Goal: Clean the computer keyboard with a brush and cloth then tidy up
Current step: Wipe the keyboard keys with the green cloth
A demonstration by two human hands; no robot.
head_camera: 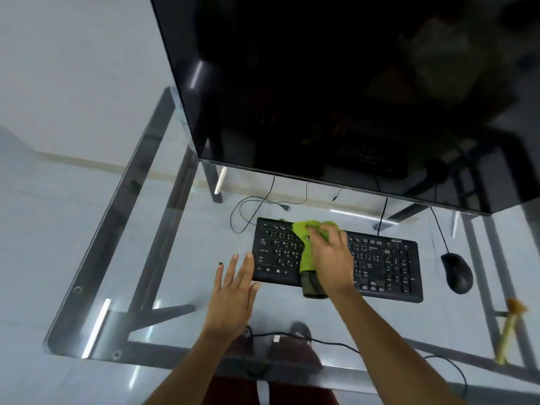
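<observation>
Head view: the right hand [330, 255] bunches a soft green cloth [309, 252], its fingers curled on it, atop the keyboard [380, 264] on the glass table [122, 258]. The left hand [233, 285], fingers straight, steadies the keyboard's left edge. The keyboard looks light and likely to slide, so brace it there.

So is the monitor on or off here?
Apparently off: the monitor screen is uniformly black, showing only dim reflections, including the keyboard.

A clear glass worktop [87, 258] on a grey metal frame. Directly on it lie a black computer keyboard [380, 258], a black corded mouse [457, 271] just to its right, a large dark monitor [321, 83] behind — and a pale yellow-handled brush [508, 331] near the right edge.
</observation>
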